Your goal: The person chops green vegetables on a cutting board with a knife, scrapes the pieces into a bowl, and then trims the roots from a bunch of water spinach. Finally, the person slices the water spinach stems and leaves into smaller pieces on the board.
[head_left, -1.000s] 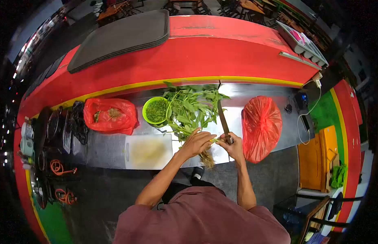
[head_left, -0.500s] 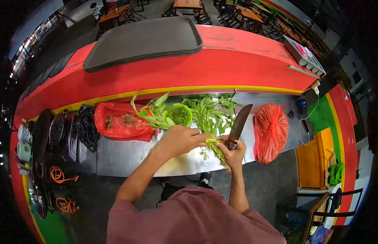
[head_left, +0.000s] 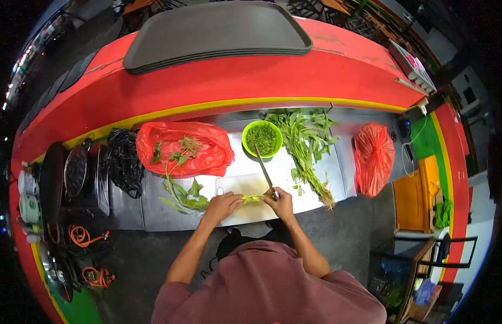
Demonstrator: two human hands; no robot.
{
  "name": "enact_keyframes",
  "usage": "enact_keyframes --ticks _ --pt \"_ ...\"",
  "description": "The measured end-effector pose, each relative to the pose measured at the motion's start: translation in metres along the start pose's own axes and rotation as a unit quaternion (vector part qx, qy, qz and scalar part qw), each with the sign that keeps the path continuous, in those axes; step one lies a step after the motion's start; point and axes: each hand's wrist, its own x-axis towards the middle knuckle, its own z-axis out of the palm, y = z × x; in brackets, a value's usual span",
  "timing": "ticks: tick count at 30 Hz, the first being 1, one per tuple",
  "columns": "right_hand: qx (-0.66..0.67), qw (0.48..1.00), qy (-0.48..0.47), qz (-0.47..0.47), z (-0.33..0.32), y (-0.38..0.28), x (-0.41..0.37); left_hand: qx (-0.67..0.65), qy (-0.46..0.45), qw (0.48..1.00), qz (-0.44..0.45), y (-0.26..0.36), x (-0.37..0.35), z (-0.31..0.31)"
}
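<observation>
My left hand [head_left: 224, 208] is closed round the stems of a bunch of leafy greens [head_left: 189, 197], whose leaves spread out to the left. In my right hand [head_left: 279, 204] is a knife [head_left: 265, 171], its dark blade pointing away from me toward a lime-green bowl [head_left: 278, 144] of chopped greens. The right fingers also meet the other end of the held stems. Both hands are over a white cutting board [head_left: 234, 185]. More uncut leafy greens [head_left: 302, 148], with roots toward me, lie to the right of the bowl.
An open red plastic bag [head_left: 213, 156] with root trimmings lies left of the board, beside a black plastic bag [head_left: 124, 162]. A tied red bag [head_left: 373, 162] sits at right. Dark trays [head_left: 218, 32] are stacked on the red ledge [head_left: 207, 86] beyond the steel counter [head_left: 154, 202].
Both hands have come down and left, over the board, with the greens and knife. The held greens now lie lower, left of the board. The bowl and the other greens are more exposed.
</observation>
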Motion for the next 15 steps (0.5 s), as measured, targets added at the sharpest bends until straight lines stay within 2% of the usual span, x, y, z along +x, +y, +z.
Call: enact_keyframes --ticks 1,2,5,7,9,11,13,15 --pt "-0.021 0.999 0.007 0.034 0.008 0.019 -0.005 -0.015 -0.017 1.000 -0.014 -0.008 -0.002 0.020" --pt "-0.056 0.998 0.014 0.011 0.012 0.029 -0.012 -0.022 -0.028 0.999 -0.007 -0.019 0.001 0.037" --pt "-0.127 0.989 0.039 0.065 0.014 0.041 -0.026 0.024 0.087 0.989 0.120 -0.027 -0.001 0.073" --pt "-0.075 0.991 0.065 0.084 0.017 0.049 -0.029 -0.003 0.112 0.984 0.136 -0.022 0.008 0.081" --pt "-0.084 0.989 0.066 0.105 0.018 0.055 -0.028 -0.007 0.107 0.982 0.154 -0.012 0.015 0.087" --pt "-0.104 0.986 0.112 0.060 0.021 0.066 -0.026 -0.064 0.079 0.984 0.148 -0.001 0.019 0.098" --pt "-0.103 0.985 0.130 0.052 0.017 0.054 -0.032 -0.064 0.132 0.974 0.175 0.007 0.026 0.109" --pt "-0.133 0.967 0.215 0.013 0.021 0.053 -0.041 -0.072 0.151 0.975 0.147 0.005 0.028 0.120"
